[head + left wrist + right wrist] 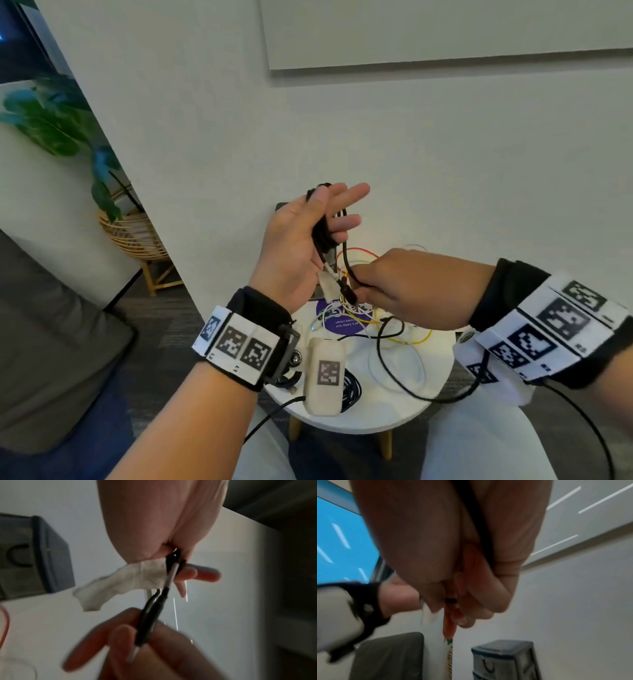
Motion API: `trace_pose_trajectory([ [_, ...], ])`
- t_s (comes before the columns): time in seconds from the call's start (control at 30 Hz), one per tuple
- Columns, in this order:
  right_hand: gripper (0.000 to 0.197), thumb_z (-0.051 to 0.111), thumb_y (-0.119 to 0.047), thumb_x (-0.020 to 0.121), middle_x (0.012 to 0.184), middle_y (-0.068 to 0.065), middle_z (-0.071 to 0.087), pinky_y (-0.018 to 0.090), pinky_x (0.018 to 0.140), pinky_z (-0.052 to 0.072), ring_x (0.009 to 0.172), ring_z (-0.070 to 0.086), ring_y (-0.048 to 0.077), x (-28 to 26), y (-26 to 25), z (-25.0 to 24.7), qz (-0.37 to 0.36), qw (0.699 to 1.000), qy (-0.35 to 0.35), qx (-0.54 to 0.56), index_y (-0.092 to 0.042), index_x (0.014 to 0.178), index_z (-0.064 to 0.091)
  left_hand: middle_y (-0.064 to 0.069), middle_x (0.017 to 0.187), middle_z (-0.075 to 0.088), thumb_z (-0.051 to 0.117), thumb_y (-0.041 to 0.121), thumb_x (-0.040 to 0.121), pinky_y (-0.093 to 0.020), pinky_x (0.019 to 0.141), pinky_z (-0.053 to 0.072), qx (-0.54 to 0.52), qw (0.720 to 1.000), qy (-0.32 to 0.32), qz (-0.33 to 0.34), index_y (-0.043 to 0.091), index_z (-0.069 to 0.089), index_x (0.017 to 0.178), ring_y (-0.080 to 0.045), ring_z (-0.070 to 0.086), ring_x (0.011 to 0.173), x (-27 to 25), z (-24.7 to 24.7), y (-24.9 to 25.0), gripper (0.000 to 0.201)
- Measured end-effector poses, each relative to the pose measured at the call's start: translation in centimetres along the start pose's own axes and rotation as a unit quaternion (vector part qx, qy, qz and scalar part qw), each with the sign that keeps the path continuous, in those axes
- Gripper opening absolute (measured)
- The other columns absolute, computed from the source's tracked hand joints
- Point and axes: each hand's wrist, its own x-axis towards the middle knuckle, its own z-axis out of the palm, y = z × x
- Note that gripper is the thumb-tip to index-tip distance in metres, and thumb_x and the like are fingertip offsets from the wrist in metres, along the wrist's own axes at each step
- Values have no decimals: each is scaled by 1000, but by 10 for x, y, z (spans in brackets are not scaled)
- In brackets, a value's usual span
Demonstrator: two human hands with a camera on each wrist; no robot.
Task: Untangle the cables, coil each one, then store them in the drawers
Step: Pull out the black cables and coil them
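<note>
My left hand [301, 246] is raised above the counter [394, 407], palm up, with a black cable [323, 233] bundled across it. The lower fingers [339, 236] curl round the bundle while the upper two stretch out straight. A white tag [329, 286] hangs from the cable below the palm. My right hand [407, 286] sits lower and to the right, its fingers closed in a pinch on the cable's free end [347, 293] — the left wrist view shows that plug [145, 622] gripped between thumb and fingertips, blurred. A loop of the black cable runs between the two hands.

Under them, the rest of the tangle lies on the round white counter: a yellow cable [411, 337], a red one [356, 251], white ones [394, 366] and another black coil [351, 389] near the front edge. The drawers [503, 660] — a small grey unit — stand against the wall in the right wrist view. A sofa [51, 342] and a plant [61, 120] are off to the left.
</note>
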Motion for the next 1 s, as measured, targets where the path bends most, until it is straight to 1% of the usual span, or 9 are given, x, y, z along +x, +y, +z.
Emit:
trace_pose_trajectory([
  [0.17, 39, 39, -42, 107, 69, -10, 41, 27, 60, 36, 58, 43, 9, -10, -11, -22, -5, 997, -9, -73, -31, 71, 28, -4, 127, 69, 41, 14, 109, -23, 84, 59, 165, 985, -42, 22, 4, 47, 141, -15, 74, 102, 1, 5, -3, 34],
  [0.27, 31, 47, -37, 104, 66, -13, 40, 21, 56, 28, 55, 39, 3, -12, -8, -45, -46, 996, -4, -81, -28, 75, 42, 6, 123, 69, 43, 18, 109, -24, 88, 54, 322, 939, -103, 56, 5, 50, 144, -5, 70, 102, 0, 5, 0, 37],
  [0.33, 22, 53, -37, 99, 63, -13, 47, 23, 57, 31, 55, 44, 2, -11, 1, -65, -81, 994, 21, -75, -24, 81, 58, 0, 101, 73, 45, 25, 106, -36, 81, 52, 387, 910, -128, 77, 9, 63, 122, -8, 66, 89, 1, 4, 3, 28],
  [0.47, 36, 51, -52, 93, 55, -11, 47, 25, 55, 32, 52, 44, 4, -10, 26, -108, -96, 985, 133, -61, -22, 75, 58, -2, 58, 51, 40, 13, 109, -22, 47, 30, 312, 938, -150, 34, 9, 56, 94, -7, 39, 45, 5, 9, 24, 22],
  [0.6, 35, 50, -47, 99, 58, -8, 46, 17, 55, 27, 57, 48, 10, -8, 48, -131, -58, 967, 245, -46, -19, 79, 52, 1, 53, 30, 33, 19, 109, -25, 46, 11, 225, 965, -135, 25, -4, 67, 116, -9, 20, 46, 15, 14, 47, 42],
  [0.7, 29, 50, -37, 105, 57, -7, 52, 23, 52, 42, 52, 58, 9, 2, 64, -129, 18, 948, 307, 85, -17, 84, 50, 7, 52, 26, 40, 22, 108, -25, 46, 9, 160, 974, -161, 26, -4, 67, 120, -5, 16, 46, 21, 16, 60, 39],
  [0.83, 28, 46, -35, 106, 61, -4, 44, 32, 42, 50, 44, 52, 22, 21, 66, -106, 105, 882, 315, 334, -18, 83, 51, 10, 54, 34, 36, 25, 109, -22, 46, 13, 65, 985, -150, 51, -4, 62, 127, -3, 19, 44, 26, 19, 70, 43],
  [0.93, 29, 45, -34, 106, 56, -13, 43, 24, 46, 38, 45, 43, 9, 34, 55, -81, 84, 916, 264, 289, -18, 83, 54, 8, 69, 58, 30, 26, 110, -18, 46, 24, 18, 990, -114, 79, -6, 55, 135, -4, 30, 39, 29, 16, 72, 47],
  [1.0, 29, 45, -28, 107, 59, -13, 48, 16, 56, 33, 56, 50, 1, 39, 43, -71, 43, 952, 234, 193, -18, 83, 57, 3, 96, 73, 31, 24, 110, -15, 52, 35, 3, 992, -84, 92, -6, 51, 138, -4, 41, 45, 29, 11, 71, 45],
])
